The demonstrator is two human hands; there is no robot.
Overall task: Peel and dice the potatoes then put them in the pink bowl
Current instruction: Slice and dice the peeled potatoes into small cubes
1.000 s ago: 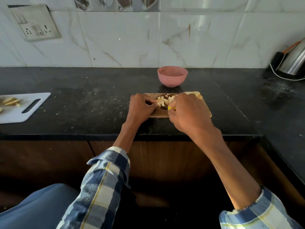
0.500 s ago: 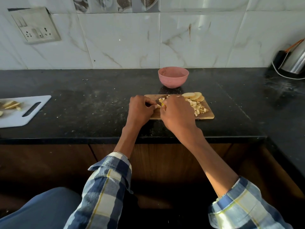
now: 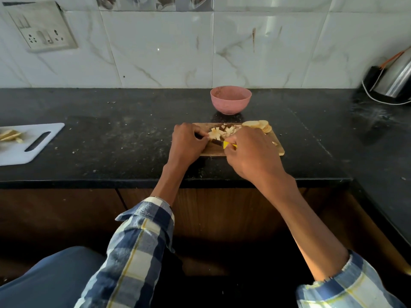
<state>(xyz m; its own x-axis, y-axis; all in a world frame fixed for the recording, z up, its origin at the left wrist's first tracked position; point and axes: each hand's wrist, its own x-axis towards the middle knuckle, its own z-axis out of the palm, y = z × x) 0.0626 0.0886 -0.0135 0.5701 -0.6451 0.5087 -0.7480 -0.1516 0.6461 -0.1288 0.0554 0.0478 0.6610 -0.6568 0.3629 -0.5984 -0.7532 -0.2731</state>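
Change: since half a second ago I see the right hand (image 3: 253,154) has slid right along the wooden board (image 3: 213,150), now covering the diced heap on the board's right side that showed before; the knife's dark blade is visible again between the hands.
Left hand: my view shows the left hand (image 3: 188,144) with fingers curled down onto the potato pieces (image 3: 219,132) at the board's left-centre, pinning them; thumb side touches the blade.
Right hand: fingers wrapped round the yellow-handled knife (image 3: 226,144); only a bit of yellow handle and a short stretch of blade show.
Potato slices: round slices (image 3: 258,125) stacked at the far right corner of the board, just beyond the right hand.
Pink bowl: the pink bowl (image 3: 230,100) stands upright behind the board, near it but apart; I cannot make out anything inside.
Counter: black countertop (image 3: 124,138) carries the board near its front edge.
Other: a white cutting board (image 3: 33,143) with pale scraps lies far left; a metal kettle (image 3: 395,78) sits far right by the tiled wall.
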